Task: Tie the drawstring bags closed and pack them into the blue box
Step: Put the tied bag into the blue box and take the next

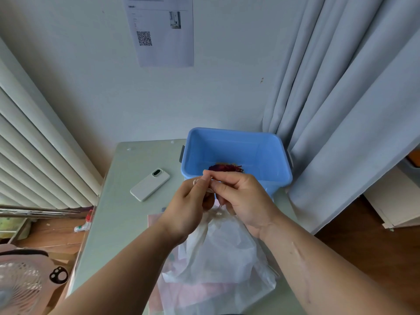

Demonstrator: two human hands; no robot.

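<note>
A phone (150, 184) lies at ten o'clock from the hands. The left hand (188, 208) and right hand (243, 196) each pinch the drawstring (194, 182) above the white bag (222, 253), partly covering its gathered neck. The blue box (236, 153) stands at twelve o'clock, and a curtain (341, 110) hangs at two.

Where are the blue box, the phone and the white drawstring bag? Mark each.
blue box (227, 151): head view, inner far wall.
phone (148, 185): head view, middle of its back.
white drawstring bag (222, 246): head view, body below the gathered neck.

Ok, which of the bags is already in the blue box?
The dark red bag, lying inside the blue box. The white bag is outside, cord pinched by left hand and right hand.
</note>
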